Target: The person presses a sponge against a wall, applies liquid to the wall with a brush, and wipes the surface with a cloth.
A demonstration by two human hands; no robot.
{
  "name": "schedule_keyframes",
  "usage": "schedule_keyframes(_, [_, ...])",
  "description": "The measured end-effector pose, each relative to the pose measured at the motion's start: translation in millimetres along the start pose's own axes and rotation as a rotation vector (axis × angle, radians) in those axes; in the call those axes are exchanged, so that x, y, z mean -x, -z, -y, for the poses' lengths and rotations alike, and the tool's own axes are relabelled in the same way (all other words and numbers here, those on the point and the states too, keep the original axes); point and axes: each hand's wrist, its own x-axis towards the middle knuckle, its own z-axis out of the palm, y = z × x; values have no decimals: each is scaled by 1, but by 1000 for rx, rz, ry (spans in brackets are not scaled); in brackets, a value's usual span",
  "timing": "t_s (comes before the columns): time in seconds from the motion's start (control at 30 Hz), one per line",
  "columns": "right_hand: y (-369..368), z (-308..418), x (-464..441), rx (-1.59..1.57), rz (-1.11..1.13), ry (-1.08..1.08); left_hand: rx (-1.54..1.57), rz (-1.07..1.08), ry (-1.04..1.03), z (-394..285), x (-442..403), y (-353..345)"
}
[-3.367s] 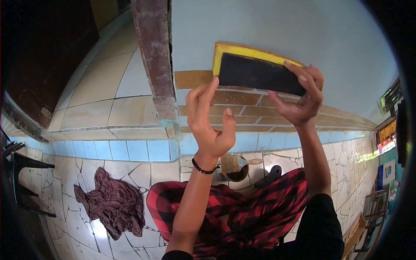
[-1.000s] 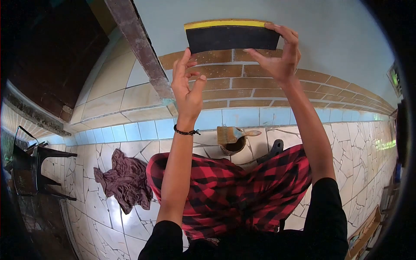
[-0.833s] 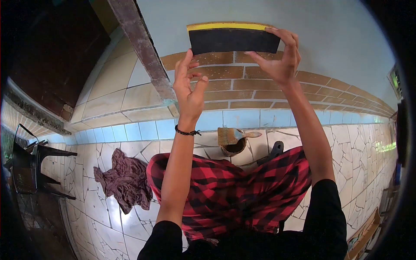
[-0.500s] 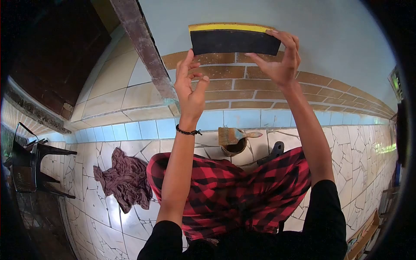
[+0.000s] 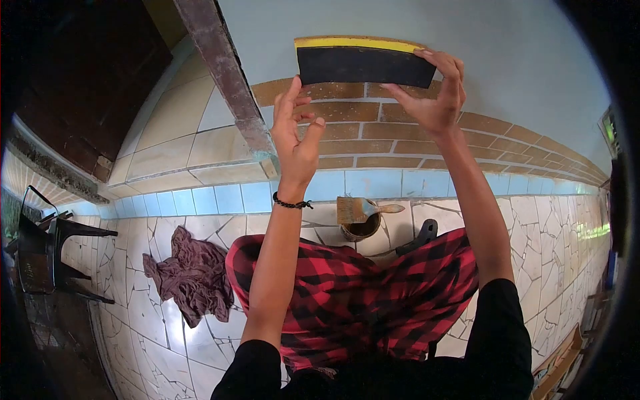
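A black rectangular board with a yellow strip (image 5: 365, 65) along its top lies against the wall, over the top row of painted brown bricks (image 5: 337, 111). My right hand (image 5: 437, 100) grips its right end, with fingers at the upper corner and the thumb at the lower edge. At the lower left corner, the index fingertip of my left hand (image 5: 295, 133) touches or nearly touches the board. The other left fingers are loosely apart and hold nothing. Below, a wide paintbrush (image 5: 357, 210) rests across the rim of a small pot (image 5: 361, 230).
A crumpled brown cloth (image 5: 189, 277) lies on the tiled floor to my left. Farther left stands a black chair (image 5: 53, 247). A worn door frame post (image 5: 230, 77) borders the wall. One dark sandal (image 5: 424, 235) shows by my knee, beside the pot.
The board and both hands appear shifted very slightly right in view, with the wall shifting similarly. The grip looks the same.
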Motion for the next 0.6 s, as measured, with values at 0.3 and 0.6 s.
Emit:
schedule_keyframes(0.3, [-2, -1, 1, -15, -12, 17, 1, -3, -2, 0, -1, 1])
schedule_keyframes(0.6, [-1, 0, 0, -10, -15, 24, -11, -8, -3, -1, 0, 0])
